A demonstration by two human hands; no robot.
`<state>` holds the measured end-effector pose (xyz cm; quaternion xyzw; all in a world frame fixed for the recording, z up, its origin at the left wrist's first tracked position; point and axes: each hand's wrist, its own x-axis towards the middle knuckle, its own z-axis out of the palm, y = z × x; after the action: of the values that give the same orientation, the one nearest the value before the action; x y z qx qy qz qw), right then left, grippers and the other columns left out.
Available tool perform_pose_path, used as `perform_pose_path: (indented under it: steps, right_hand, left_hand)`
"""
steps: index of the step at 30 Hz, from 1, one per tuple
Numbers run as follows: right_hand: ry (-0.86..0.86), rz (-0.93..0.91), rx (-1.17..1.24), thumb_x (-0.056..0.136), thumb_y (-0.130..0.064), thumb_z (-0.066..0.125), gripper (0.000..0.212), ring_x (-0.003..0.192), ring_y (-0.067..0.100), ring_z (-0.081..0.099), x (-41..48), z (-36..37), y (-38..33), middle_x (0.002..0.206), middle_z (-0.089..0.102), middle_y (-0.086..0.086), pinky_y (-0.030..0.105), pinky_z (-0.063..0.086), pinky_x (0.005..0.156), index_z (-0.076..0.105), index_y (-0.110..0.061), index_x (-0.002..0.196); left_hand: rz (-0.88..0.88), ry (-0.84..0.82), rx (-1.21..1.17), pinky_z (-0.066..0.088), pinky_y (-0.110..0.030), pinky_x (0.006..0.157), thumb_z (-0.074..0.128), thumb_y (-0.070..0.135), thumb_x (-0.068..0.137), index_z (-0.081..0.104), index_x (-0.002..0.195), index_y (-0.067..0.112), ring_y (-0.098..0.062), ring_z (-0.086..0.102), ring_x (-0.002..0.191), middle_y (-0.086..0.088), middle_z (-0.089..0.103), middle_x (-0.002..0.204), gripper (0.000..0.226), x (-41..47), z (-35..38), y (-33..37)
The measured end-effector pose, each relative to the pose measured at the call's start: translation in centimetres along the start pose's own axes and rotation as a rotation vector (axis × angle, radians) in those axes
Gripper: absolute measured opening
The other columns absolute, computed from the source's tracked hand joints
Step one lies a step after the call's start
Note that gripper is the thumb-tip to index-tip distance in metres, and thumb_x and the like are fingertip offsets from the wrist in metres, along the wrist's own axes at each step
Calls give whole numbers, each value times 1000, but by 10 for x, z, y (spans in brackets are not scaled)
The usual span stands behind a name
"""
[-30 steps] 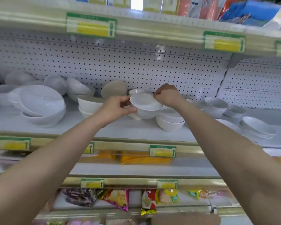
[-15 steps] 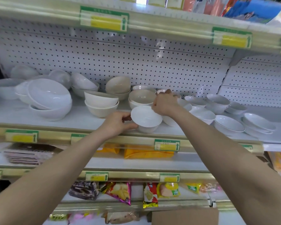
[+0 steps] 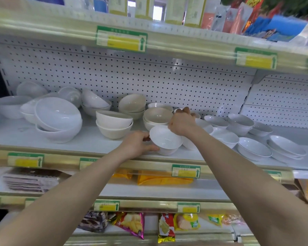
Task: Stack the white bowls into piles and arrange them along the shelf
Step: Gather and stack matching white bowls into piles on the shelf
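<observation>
**Small white bowl (image 3: 166, 139) tipped at the front of the shelf (image 3: 89, 140)**

It lies between the two hands, its mouth seemingly tipped toward the camera, nested in a second bowl (image 3: 167, 151) of like size near the shelf's front lip. The left hand (image 3: 138, 144) is on its left flank, thumb at the rim and fingers (image 3: 152, 149) curled beneath, holding it. The right hand (image 3: 182, 122) is at the far right rim, fingers hidden behind the knuckles; I cannot tell what it has hold of, if anything. Settling it level into the bowl below looks like the next need, and the left hand is nearer for that. The bowl is glossy, smooth and round-walled, so probably slippery; cream bowls (image 3: 114, 124) are piled behind to the left; shallow white bowls (image 3: 254, 148) spread to the right.
</observation>
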<state>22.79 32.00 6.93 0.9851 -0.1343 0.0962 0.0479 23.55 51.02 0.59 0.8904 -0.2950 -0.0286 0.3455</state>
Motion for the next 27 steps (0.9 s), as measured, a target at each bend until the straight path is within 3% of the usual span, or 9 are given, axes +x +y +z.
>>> perform_pose_path:
  steps: [5,9,14,19,23,27]
  right_hand:
    - [-76,-25,31,91,-21,48,26,123,28,32,4,-1,4,115,51,7,47,33,98,58,-7,111]
    - [-64,-21,24,91,-19,47,19,119,28,35,7,-6,-2,103,51,5,47,33,95,56,-10,103]
    - [65,61,32,91,-14,41,14,115,29,39,11,-21,-18,93,49,6,42,34,91,54,-13,95]
    - [76,13,121,92,-17,39,31,114,31,40,13,-22,-40,111,61,7,39,33,87,66,-23,107]
    - [43,-92,198,96,-26,35,34,119,31,41,19,-23,-68,122,58,6,42,36,94,64,-29,113]
    - [-77,-143,216,99,-41,32,41,119,30,44,35,-26,-105,126,58,6,39,32,88,62,-24,123]
  left_hand:
    - [-11,-36,23,52,-35,92,74,63,64,65,123,30,-10,61,110,8,67,118,69,3,-6,-3]
    - [33,-3,73,51,-39,94,80,44,72,59,131,24,-17,59,109,0,63,117,66,-1,-17,1]
    - [169,196,155,53,-40,85,74,27,83,67,118,16,-18,62,91,-1,65,101,38,-20,-39,4]
    - [268,438,127,50,-33,81,70,19,86,70,116,22,-19,63,90,1,65,104,30,-32,-70,-6]
    - [150,517,252,39,-33,96,70,29,87,59,133,14,-29,50,116,-8,56,124,49,-30,-96,-30]
    - [-62,453,300,39,-40,103,59,45,91,52,139,9,-35,48,121,-14,53,128,60,-29,-104,-57]
